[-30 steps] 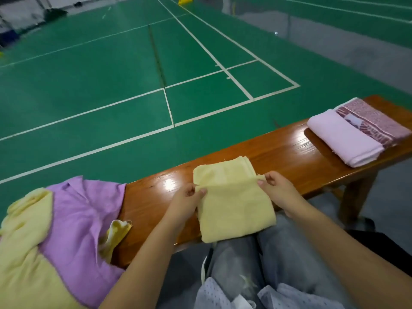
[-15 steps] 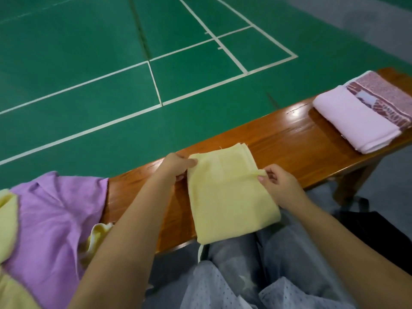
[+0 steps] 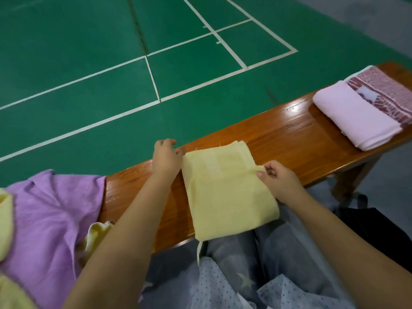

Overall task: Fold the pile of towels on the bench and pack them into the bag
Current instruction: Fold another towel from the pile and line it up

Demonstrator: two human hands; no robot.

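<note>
While the right hand [image 3: 278, 181] pinches the yellow towel's [image 3: 225, 192] edge mid-tabletop [image 3: 289, 134], left hand [image 3: 166, 158] loosely curled beside it; that overhanging end could slide off, unfolding everything.

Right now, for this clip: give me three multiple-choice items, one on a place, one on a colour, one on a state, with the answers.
1. Where do the folded towels lie?
A. at the right end of the bench
B. on the green floor
C. on the person's lap

2. What colour is the towel between the hands?
A. pale yellow
B. dark blue
C. white

3. What is the right hand doing?
A. pinching the towel's right edge
B. lying flat on the bench
C. reaching toward the floor

Answers:
1 A: the pink and patterned towels sit on the bench at its right end.
2 A: the cloth is pale yellow.
3 A: thumb and fingers close on the edge, while the left hand rests at the towel's left corner.
</note>
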